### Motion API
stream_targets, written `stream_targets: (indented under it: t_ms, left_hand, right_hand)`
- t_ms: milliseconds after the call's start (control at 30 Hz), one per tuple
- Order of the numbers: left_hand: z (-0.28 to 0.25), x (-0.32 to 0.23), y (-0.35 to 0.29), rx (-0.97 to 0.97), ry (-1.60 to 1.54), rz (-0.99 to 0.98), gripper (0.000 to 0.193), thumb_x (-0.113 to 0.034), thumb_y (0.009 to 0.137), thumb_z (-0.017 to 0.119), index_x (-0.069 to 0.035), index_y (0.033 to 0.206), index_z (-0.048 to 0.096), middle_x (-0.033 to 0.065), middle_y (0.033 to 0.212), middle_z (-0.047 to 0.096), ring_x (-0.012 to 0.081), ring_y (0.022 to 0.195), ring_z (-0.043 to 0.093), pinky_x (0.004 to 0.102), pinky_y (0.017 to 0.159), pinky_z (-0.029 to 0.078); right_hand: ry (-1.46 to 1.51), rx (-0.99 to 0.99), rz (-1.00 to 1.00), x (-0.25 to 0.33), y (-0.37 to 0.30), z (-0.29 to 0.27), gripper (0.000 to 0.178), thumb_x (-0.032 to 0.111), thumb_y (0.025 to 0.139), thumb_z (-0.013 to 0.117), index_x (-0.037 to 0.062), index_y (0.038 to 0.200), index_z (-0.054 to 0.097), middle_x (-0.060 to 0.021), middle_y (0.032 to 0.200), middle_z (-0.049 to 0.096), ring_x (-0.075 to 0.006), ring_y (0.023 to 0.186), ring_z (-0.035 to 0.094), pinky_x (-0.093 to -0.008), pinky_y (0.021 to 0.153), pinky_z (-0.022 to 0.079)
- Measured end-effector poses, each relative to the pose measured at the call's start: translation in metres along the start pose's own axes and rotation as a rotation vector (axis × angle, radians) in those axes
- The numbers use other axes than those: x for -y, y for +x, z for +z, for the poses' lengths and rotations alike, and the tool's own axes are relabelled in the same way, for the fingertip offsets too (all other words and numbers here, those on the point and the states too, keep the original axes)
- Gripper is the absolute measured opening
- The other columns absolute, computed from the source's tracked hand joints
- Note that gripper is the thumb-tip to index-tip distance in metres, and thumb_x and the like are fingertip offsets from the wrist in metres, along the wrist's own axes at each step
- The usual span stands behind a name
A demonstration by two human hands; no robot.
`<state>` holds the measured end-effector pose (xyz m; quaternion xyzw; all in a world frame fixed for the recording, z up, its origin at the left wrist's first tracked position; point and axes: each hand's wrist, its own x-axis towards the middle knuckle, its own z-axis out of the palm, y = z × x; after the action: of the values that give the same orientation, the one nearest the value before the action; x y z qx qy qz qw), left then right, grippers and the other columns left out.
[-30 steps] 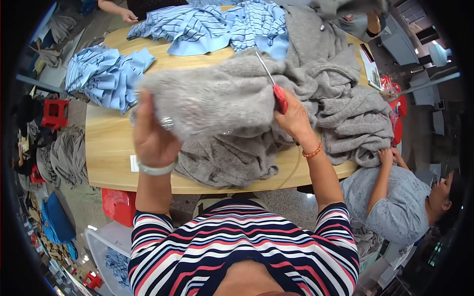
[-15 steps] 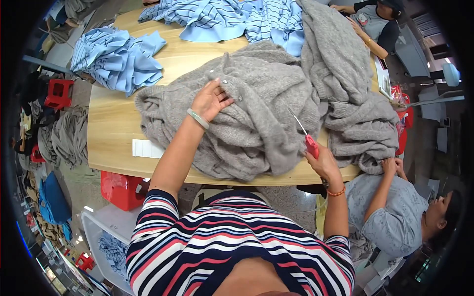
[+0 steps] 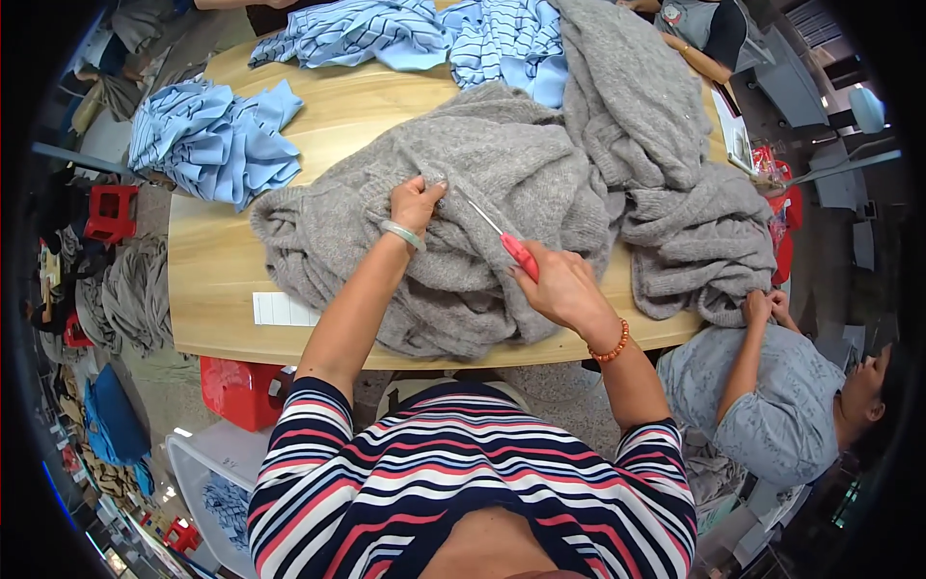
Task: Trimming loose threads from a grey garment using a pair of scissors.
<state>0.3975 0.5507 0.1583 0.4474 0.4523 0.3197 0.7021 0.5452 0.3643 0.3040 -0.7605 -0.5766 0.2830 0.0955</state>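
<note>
A large grey knit cardigan (image 3: 521, 154) lies bunched on the table in front of me. My left hand (image 3: 417, 205) is closed on its button band, thumb and fingers pinching the knit near a small button. In my right hand (image 3: 569, 289) is a pair of small red-handled scissors (image 3: 519, 256). Their thin metal blades point up and left, with the tips close to my left fingertips, over the button band. Whether the blades touch the knit, I cannot tell.
Light blue striped garments (image 3: 217, 140) are heaped along the table's far side. More grey knitwear (image 3: 699, 236) lies at the right, where a co-worker (image 3: 757, 396) handles its edge. A white paper strip (image 3: 283, 309) rests near the front edge. A red stool (image 3: 239, 391) stands below.
My right hand has brought the scissors left and up toward my left hand. My left hand has moved slightly down and closed on the button band.
</note>
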Motion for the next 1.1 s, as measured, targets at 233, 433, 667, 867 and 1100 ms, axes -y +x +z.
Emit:
stream_targets:
  t_ms: [233,433,667,867,1100]
  left_hand:
    - [-0.004,0.008,0.017,-0.043,-0.109,0.051,0.024,-0.013,0.085,0.067,0.005,0.101,0.064,0.0078,0.092,0.068,0.0131,0.078,0.060,0.0284,0.071,0.049]
    - [0.008,0.008,0.002,0.031,-0.072,0.041,0.028,-0.017,0.088,0.066,0.006,0.105,0.062,0.0101,0.101,0.066,0.0163,0.089,0.060,0.0301,0.081,0.049]
    - [0.032,-0.010,-0.015,0.014,-0.314,-0.005,0.020,-0.013,0.090,0.061,0.001,0.104,0.061,0.0085,0.096,0.065,0.0176,0.088,0.060,0.0322,0.081,0.049]
    - [0.078,-0.025,-0.075,0.317,-0.218,0.053,0.018,-0.010,0.085,0.067,0.000,0.098,0.058,0.0046,0.094,0.064,0.0127,0.078,0.060,0.0272,0.072,0.050]
    - [0.077,0.015,-0.074,0.297,0.333,0.170,0.023,-0.007,0.081,0.065,-0.002,0.061,0.057,-0.0013,0.060,0.057,0.0081,0.053,0.052,0.0250,0.048,0.040]
  right_hand:
    - [-0.011,0.075,-0.023,-0.011,-0.007,-0.004,0.035,0.033,0.086,0.061,0.0111,0.113,0.060,-0.0214,0.077,0.064,-0.0417,0.076,0.062,-0.0489,0.070,0.049]
    - [0.022,-0.024,-0.065,-0.037,-0.013,0.006,0.041,0.043,0.086,0.059,0.0159,0.117,0.057,-0.0188,0.078,0.066,-0.0407,0.074,0.063,-0.0495,0.066,0.050]
    - [0.130,0.017,-0.048,-0.029,-0.053,-0.040,0.035,0.037,0.089,0.057,0.0103,0.111,0.056,-0.0202,0.086,0.066,-0.0408,0.084,0.063,-0.0491,0.072,0.048]
    - [0.139,-0.060,-0.068,-0.052,-0.076,-0.033,0.039,0.040,0.090,0.056,0.0181,0.122,0.053,-0.0193,0.086,0.066,-0.0398,0.081,0.064,-0.0491,0.071,0.049]
    - [0.065,-0.003,-0.013,-0.067,-0.108,-0.046,0.037,0.039,0.089,0.055,0.0162,0.119,0.055,-0.0198,0.090,0.066,-0.0400,0.087,0.063,-0.0488,0.077,0.049]
